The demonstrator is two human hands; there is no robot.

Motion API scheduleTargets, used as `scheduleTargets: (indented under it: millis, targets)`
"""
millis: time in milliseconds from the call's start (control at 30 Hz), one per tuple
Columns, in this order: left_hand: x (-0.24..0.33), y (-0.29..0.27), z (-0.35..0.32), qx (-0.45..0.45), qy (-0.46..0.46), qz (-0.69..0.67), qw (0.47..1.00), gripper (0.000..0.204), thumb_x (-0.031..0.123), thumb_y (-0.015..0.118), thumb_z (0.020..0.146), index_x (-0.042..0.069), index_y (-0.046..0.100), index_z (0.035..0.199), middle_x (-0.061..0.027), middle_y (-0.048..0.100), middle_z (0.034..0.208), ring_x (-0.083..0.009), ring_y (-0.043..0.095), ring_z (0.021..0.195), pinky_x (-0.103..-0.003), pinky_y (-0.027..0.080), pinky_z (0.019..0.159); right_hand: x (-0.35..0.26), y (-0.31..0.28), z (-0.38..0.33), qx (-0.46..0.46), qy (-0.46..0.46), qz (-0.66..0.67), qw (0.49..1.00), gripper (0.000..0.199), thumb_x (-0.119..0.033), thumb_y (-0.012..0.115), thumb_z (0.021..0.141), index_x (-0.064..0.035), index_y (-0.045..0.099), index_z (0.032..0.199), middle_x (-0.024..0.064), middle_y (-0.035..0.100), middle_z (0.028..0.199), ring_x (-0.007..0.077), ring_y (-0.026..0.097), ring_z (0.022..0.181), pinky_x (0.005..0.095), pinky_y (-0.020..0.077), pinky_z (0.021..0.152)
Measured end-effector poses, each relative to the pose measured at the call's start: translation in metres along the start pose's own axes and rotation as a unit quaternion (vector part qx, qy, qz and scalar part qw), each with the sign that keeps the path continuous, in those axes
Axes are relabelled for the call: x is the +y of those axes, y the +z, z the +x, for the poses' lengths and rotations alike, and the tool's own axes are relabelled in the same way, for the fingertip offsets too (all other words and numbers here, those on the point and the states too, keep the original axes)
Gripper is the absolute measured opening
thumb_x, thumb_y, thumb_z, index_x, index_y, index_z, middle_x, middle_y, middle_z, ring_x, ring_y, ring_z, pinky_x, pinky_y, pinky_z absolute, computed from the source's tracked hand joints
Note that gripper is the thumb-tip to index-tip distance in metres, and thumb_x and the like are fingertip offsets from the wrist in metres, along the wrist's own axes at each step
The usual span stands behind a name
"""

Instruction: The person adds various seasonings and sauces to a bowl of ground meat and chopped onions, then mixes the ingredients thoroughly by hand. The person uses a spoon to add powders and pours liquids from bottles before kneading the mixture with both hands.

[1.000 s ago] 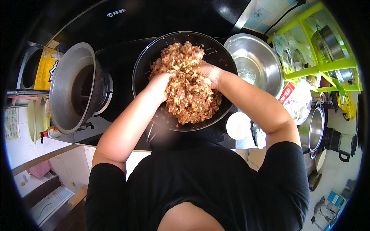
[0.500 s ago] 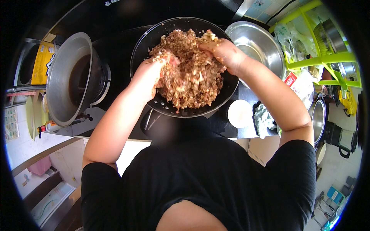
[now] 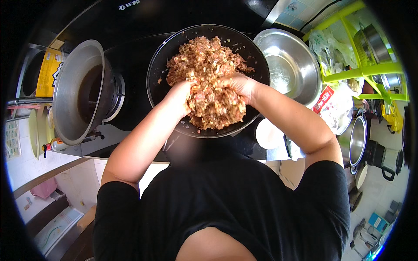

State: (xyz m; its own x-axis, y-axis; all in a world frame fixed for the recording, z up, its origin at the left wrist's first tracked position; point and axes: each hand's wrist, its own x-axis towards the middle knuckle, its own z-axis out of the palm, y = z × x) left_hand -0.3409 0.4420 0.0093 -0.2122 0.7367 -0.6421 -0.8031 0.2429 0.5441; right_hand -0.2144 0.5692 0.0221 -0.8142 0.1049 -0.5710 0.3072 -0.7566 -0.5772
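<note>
Upper centre of the frame: a wide black pan (image 3: 162,61) heaped with brown minced filling (image 3: 208,82), speckled with pale bits. Left hand (image 3: 180,93) pressed into the left flank of the heap, fingers buried in the mince, so whether spread or closed cannot be told. Right hand (image 3: 238,85) on the right flank, fingers curled around a clump and partly sunk in.

Soft, wet and sticky by the look, likely heavy as a mass yet crumbling at the edges; no firm place to grip. Best scooped from underneath at the sides with cupped palms, not pinched from the top.

Left of the pan a tall metal pot (image 3: 78,93); to the upper right an empty steel bowl (image 3: 289,63); further right a green rack (image 3: 370,69) with cookware.
</note>
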Motion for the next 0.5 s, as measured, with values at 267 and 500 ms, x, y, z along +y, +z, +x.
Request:
scheduleTargets:
  millis: [267, 500]
  targets:
    - [0.039, 0.036, -0.031, -0.023, 0.208, 0.092, 0.973, 0.034, -0.004, 0.048, 0.079, 0.001, 0.051, 0.112, -0.0114, 0.060, 0.099, -0.0205, 0.061, 0.086, -0.032, 0.052, 0.073, -0.042, 0.034, -0.023, 0.036, -0.125, -0.154, 0.979, 0.028, -0.006, 0.066, 0.073, 0.0041, 0.060, 0.098, 0.0123, 0.064, 0.094, 0.0195, 0.063, 0.084, 0.0306, 0.0513, 0.078]
    - [0.068, 0.047, -0.058, -0.062, 0.240, 0.095, 0.964, 0.027, 0.010, 0.049, 0.086, -0.001, 0.053, 0.111, -0.0127, 0.060, 0.104, -0.0210, 0.061, 0.089, -0.034, 0.052, 0.073, -0.064, 0.050, -0.036, 0.143, -0.144, -0.259, 0.944, 0.023, -0.026, 0.065, 0.080, -0.0039, 0.059, 0.079, 0.0023, 0.058, 0.067, 0.0088, 0.054, 0.053, 0.0198, 0.0442, 0.047]
